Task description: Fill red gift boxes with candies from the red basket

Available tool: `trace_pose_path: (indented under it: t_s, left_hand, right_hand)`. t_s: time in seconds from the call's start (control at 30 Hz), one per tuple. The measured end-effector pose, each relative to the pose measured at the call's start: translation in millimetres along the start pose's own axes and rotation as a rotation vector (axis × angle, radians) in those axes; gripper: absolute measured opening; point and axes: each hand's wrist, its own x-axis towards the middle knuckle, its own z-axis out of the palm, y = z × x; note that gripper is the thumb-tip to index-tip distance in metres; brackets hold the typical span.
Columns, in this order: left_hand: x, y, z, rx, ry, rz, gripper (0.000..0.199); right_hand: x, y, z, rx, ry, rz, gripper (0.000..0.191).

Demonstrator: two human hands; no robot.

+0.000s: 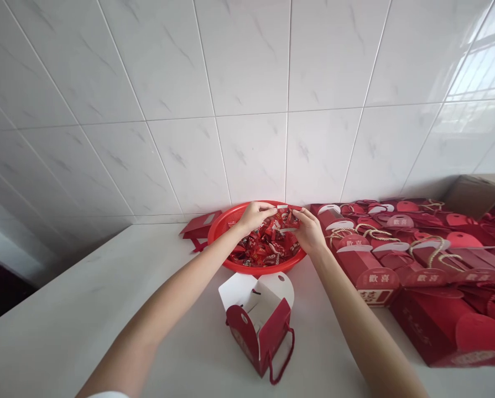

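Note:
Over a round red plastic basket heaped with red-wrapped candies, my left hand reaches in from the left, thumb and index finger closed at a small red-and-white wrapped candy. Opposite it, my right hand pinches at a red wrapper by the basket's right side. Whether both hands share one candy, I cannot tell. In front of the basket stands an opened dark-red gift box, white inside, its flaps spread and a red cord handle hanging down. A few small dark items show inside it.
Many red gift boxes with rope handles crowd the right side. A flattish red box lies behind the basket's left. A brown cardboard box stands at the far right. The white tabletop meets a tiled wall.

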Motion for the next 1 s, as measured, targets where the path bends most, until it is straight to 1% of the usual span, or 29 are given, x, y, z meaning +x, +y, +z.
trace_pose_path:
  t_s: [0.13,0.23,0.37,0.4,0.5,0.6,0.7,0.8,0.83,0.9,1.0]
  left_hand:
    - [-1.5,1.3,-2.7,0.0,-0.08,-0.028,0.048]
    - [-0.1,-7.4,-10.7,0.093,-0.146,-0.083,0.044]
    - [1.0,-27.9,-22.8,0.341,-0.274,-0.161,0.017]
    - [1.5,-32.5,-24.1,0.402,-0.31,-0.166,0.013]
    - [6.1,-41.7,-20.7,0.538,-0.4,-0.151,0.014]
    - [15.5,-44.8,-6.6,0.622,-0.444,-0.135,0.014]
    - [23.9,-44.3,10.5,0.661,-0.448,-0.133,0.008]
    - [25.7,-40.0,18.3,0.625,-0.412,-0.12,0.016]
    - [24.7,-37.7,17.1,0.595,-0.389,-0.116,0.016]
    - [20.5,-31.9,8.9,0.518,-0.319,-0.108,0.015]
    - [8.3,-21.5,-11.4,0.382,-0.187,-0.079,0.017]
  right_hand:
    - [-0.2,-0.8,-0.1,0.011,-0.001,-0.005,0.026]
    - [0.4,0.1,-0.9,0.022,0.01,-0.019,0.029]
    - [1.8,1.7,-2.2,0.025,0.016,-0.021,0.029]
    - [2.1,1.9,-2.5,0.026,0.016,-0.019,0.029]
    - [3.1,2.3,-2.7,0.026,0.015,-0.015,0.031]
    - [3.3,2.1,-2.7,0.025,0.017,-0.015,0.033]
    - [3.0,1.4,-2.4,0.019,0.017,-0.013,0.035]
    - [2.8,0.6,-2.5,0.012,0.013,-0.012,0.036]
    - [2.9,0.4,-2.7,0.012,0.015,-0.013,0.036]
    - [3.3,0.4,-3.2,0.014,0.021,-0.013,0.036]
    - [3.8,0.5,-3.7,0.015,0.023,-0.009,0.035]
